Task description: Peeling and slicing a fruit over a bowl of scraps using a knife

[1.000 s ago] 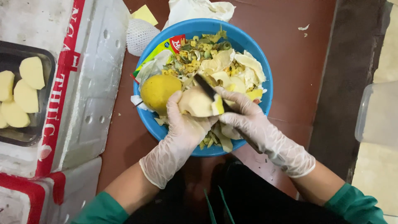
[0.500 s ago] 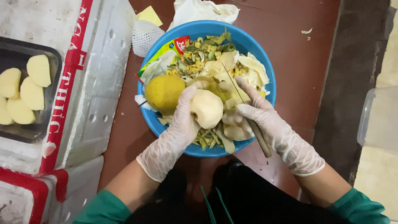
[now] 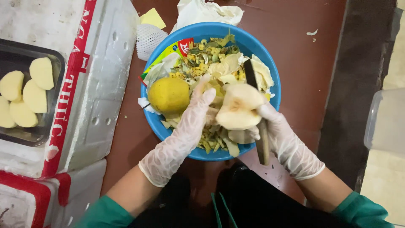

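Note:
Both hands wear thin clear gloves over a blue bowl (image 3: 265,54) full of peelings and scraps. My right hand (image 3: 287,147) holds a pale peeled fruit (image 3: 238,112) together with a knife (image 3: 262,143), whose dark blade points up past the fruit. My left hand (image 3: 181,135) reaches over the bowl with fingers spread, its tips just left of the peeled fruit, and holds nothing. A whole yellow fruit (image 3: 168,95) rests in the bowl by my left fingers.
A metal tray (image 3: 55,67) with several peeled fruit pieces (image 3: 23,99) sits in a white foam box (image 3: 105,84) at the left. A white foam net (image 3: 149,38) and a white bag (image 3: 206,12) lie beyond the bowl. A clear container (image 3: 386,122) stands at right.
The peeled fruit passed from my left hand to my right hand and moved right. The knife turned so the blade points up. My left hand let go and spread its fingers.

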